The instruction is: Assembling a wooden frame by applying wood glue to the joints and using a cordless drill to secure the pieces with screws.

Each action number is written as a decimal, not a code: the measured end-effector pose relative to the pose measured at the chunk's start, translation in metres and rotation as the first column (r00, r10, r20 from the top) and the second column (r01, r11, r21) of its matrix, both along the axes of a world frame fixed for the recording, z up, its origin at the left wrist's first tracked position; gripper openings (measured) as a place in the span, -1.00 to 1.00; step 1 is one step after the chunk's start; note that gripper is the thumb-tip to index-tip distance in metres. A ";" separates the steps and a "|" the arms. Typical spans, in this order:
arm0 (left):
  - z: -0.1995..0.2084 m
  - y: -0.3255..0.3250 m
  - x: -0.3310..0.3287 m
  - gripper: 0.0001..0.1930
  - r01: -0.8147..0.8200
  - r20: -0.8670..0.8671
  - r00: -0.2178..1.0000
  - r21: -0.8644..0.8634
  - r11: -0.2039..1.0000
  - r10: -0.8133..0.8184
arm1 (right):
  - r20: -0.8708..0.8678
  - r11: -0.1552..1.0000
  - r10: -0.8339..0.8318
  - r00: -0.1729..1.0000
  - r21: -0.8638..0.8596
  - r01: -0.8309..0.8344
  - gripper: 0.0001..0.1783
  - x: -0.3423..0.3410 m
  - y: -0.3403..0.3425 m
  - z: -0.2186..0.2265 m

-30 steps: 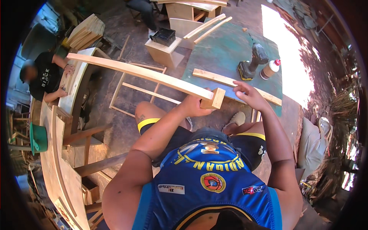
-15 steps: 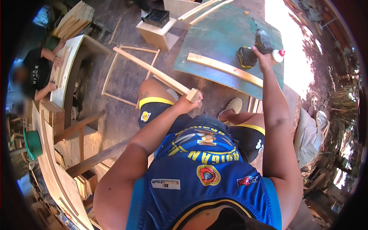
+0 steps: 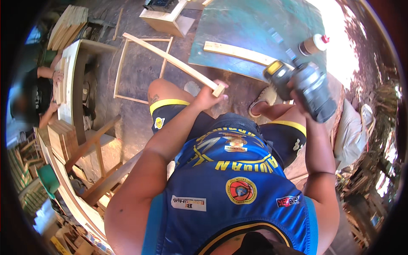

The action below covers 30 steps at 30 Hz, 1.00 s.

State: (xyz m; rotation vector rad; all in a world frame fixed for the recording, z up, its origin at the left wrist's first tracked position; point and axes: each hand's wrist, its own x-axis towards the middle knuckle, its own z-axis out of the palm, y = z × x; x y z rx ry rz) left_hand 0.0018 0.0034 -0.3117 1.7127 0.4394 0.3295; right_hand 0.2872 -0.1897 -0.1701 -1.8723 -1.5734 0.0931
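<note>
My right hand [image 3: 297, 97] grips a black cordless drill [image 3: 313, 91] by its handle, raised over my right knee; a yellow label shows on its battery. A slim bit points toward the green board, blurred by motion. My left hand [image 3: 208, 97] is closed round the near end of a long wooden strip [image 3: 172, 62], where a short block end [image 3: 218, 90] sticks up. The strip slants away to the far left, above a thin rectangular wooden frame [image 3: 120, 68] on the floor. How the strip and frame are joined, I cannot tell.
A green board [image 3: 238, 29] ahead carries a flat wooden slat [image 3: 238, 52] and a red-capped bottle [image 3: 312, 45]. A wooden box [image 3: 163, 18] with a black crate [image 3: 160, 5] stands beyond. At left, another person [image 3: 36, 93] works at a wooden cabinet [image 3: 76, 85]. A grey sack [image 3: 352, 136] lies right.
My right hand has lifted the drill off the green board and drawn it back toward me. My left hand still holds the strip, nearly in the same place.
</note>
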 end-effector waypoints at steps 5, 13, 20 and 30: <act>0.031 -0.004 0.000 -0.73 -0.166 -0.027 0.986 -0.022 0.986 0.166 | -0.819 0.985 0.091 0.567 -0.011 -0.175 -0.47 -0.080 -0.023 -0.053; 0.056 -0.001 -0.026 -0.62 -0.288 0.221 0.902 -0.330 0.899 0.370 | -0.341 0.899 0.434 0.834 0.098 -0.428 -0.53 -0.111 -0.018 -0.076; 0.069 -0.011 -0.032 -0.57 -0.240 0.310 0.872 -0.404 0.883 0.379 | -0.490 0.857 0.511 0.706 0.228 -0.462 -0.55 -0.127 0.002 -0.056; 0.081 -0.005 -0.039 -0.57 -0.226 0.308 0.865 -0.464 0.856 0.396 | -0.761 0.920 0.328 0.560 0.122 -0.373 -0.37 -0.138 0.003 -0.060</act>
